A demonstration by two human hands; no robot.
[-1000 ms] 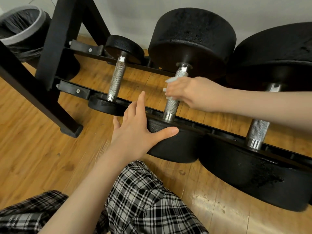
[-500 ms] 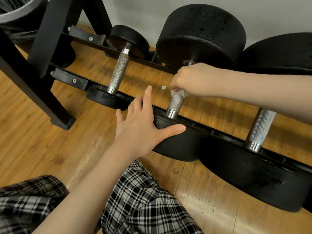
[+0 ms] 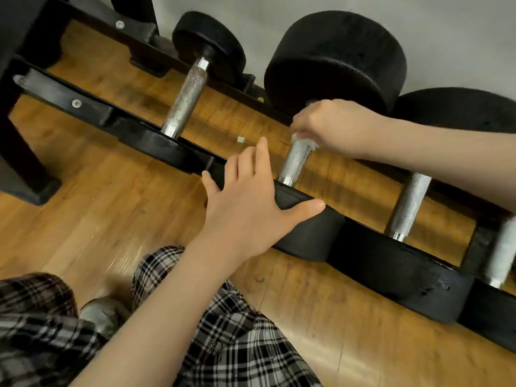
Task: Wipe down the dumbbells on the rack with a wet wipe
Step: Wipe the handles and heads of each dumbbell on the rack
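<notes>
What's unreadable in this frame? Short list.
- Wet wipe, head view: mostly hidden inside the right hand; only a white edge shows.
- Upper part of the middle handle: covered by that hand.
- Rightmost handle: motion-blurred, cut by the frame edge.
- White speck on the floor: too small to identify.
- Left hand hides part of the near weight.

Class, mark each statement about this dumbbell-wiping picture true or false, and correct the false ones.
1. The right hand grips the wet wipe around a dumbbell handle. True.
2. The left hand holds a second wipe. False: it holds nothing and rests open on the near weight head.
3. The smallest dumbbell is being wiped. False: nobody touches it.
4. The floor is wooden. True.
</notes>
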